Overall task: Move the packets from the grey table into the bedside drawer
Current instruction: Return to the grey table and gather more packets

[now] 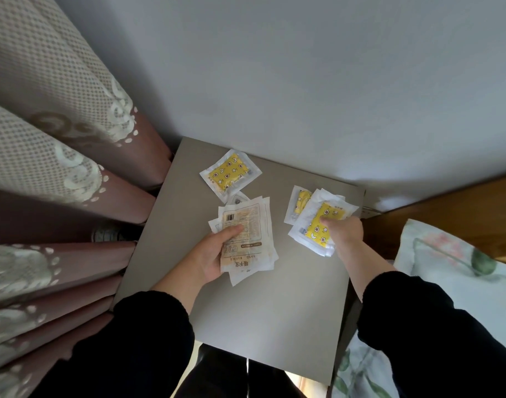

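Looking straight down onto a grey table point(260, 326) pushed into a corner against a pale wall point(303, 81).

Gripping a fanned stack of packets point(247, 225) in the left hand point(214, 255), printed backs up, barcode and small text showing. Thumb pressed across the top packet, fingers curled round the stack's near-left edge. Held over the middle of the table; whether resting on the surface or just above it, impossible to say.

Pinching a second bunch point(312, 228) in the right hand point(345, 232), yellow moon-and-star face up, white borders splayed out beneath. Thumb laid on the yellow panel, remaining fingers hidden under the packets. Positioned at the table's far right side, close to its edge.

Just left of that bunch and partly beneath it, a half-covered packet point(299, 203), a strip of yellow showing (lying flat on the table, by the look of it).

Near the far left corner, a lone packet point(230, 175), yellow face up, flat on the table, turned at an angle, apart from both hands.

Between the lone packet and the left-hand stack, the corner of another packet point(239, 200), mostly hidden behind the stack.

Both forearms in black sleeves point(154, 334), reaching in from the near edge.

To the left, a heavy pleated curtain point(59, 168), mauve with cream dotted and scrolled patterning, touching the table's side. To the right, a wooden headboard point(461, 214) and a floral pillow point(447, 268) just beside the table.
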Demonstrator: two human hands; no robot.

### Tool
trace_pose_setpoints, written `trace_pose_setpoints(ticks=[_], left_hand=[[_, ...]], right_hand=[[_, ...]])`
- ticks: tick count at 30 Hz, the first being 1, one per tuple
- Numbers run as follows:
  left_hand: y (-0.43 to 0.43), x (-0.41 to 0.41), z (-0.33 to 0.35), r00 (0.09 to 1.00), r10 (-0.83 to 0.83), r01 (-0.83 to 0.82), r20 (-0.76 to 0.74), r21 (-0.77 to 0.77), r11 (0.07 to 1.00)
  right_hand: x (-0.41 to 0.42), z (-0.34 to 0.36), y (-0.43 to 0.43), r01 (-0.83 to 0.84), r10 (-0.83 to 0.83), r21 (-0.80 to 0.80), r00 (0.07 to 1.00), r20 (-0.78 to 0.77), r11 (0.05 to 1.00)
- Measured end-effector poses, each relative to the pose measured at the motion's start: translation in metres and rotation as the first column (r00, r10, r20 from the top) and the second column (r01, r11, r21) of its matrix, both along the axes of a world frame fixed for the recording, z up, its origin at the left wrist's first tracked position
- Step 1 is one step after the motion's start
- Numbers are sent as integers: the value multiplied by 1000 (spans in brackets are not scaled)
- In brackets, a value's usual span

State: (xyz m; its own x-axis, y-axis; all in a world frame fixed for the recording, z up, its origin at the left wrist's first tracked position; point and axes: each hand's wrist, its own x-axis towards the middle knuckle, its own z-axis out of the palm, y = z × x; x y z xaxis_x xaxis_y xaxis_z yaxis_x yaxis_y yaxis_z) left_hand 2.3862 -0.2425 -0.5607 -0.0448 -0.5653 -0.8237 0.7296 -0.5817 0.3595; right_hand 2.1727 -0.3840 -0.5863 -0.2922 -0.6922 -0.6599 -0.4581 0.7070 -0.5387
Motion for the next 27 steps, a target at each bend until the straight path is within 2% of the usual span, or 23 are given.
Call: trace_pose_setpoints(ticks=[2,4,6,11,13,16,18,20,27], left_hand=[[1,-2,1,1000,10,-11,-12,-18,1000],[2,-3,2,1000,12,-13,-26,-35,999],[4,-5,3,999,11,-13,-30,-44,999],[8,-10,5,1000,4,-5,-25,-45,999],[10,-12,5,1000,-1,0,-22,-46,999],[13,-15,5,1000,0,-1,-13,-41,999],[15,-17,5,1000,2,-2,-3,-36,999],[17,-19,4,1000,14,-14,8,-20,1000],[19,-31,2,1000,14,-15,27,25,1000]], right_hand=[[-4,1,6,8,-8,2,999,44,1000],[-11,2,12,111,-117,41,977,180,993],[-19,4,18,198,-228,131,929,290,971],[-39,2,38,209,-353,330,806,475,921],[-42,1,44,169,-330,355,823,463,920],[-42,-1,48,101,-194,317,940,279,943],[-41,3,49,97,-172,319,961,217,943],[-43,8,52,123,-212,362,953,217,924],[-51,35,56,212,-428,522,839,336,826]])
